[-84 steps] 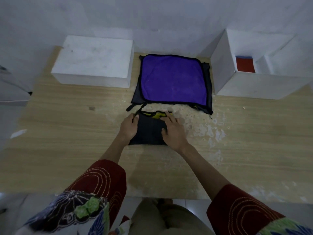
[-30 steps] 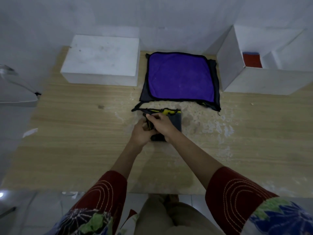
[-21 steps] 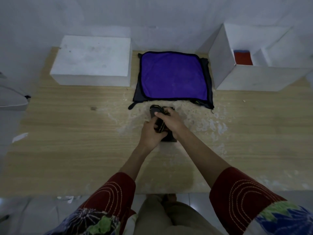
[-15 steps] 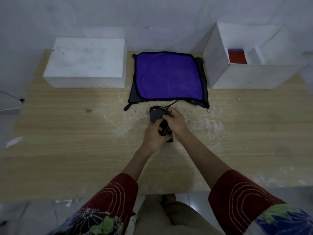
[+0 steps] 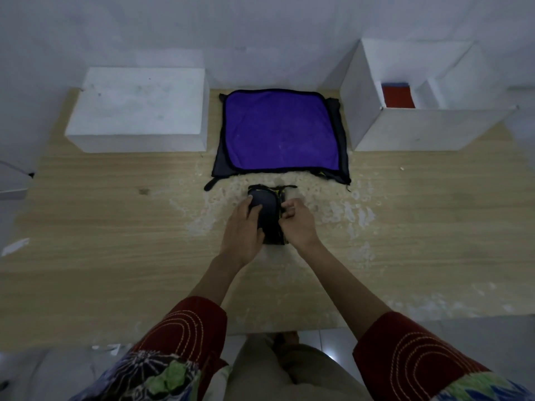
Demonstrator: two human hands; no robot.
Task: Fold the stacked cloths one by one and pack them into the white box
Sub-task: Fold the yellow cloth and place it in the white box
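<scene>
Premises appear to be a plain indoor room set up as a makeshift workstation, type otherwise undetermined. Evidence: bare white walls (image 5: 260,30), worn wood-grain worktop (image 5: 101,227) with flaked finish, plain white boxes (image 5: 136,111), glossy tiled floor (image 5: 327,340) beneath.

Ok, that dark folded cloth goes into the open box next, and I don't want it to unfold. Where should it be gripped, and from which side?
Judging by its pose, pinch the dark folded cloth across its narrow width, mid-length, from above. The left hand and right hand already flank its long sides. The loose yellow-trimmed edges show along the right side, so clamp those layers shut.
</scene>
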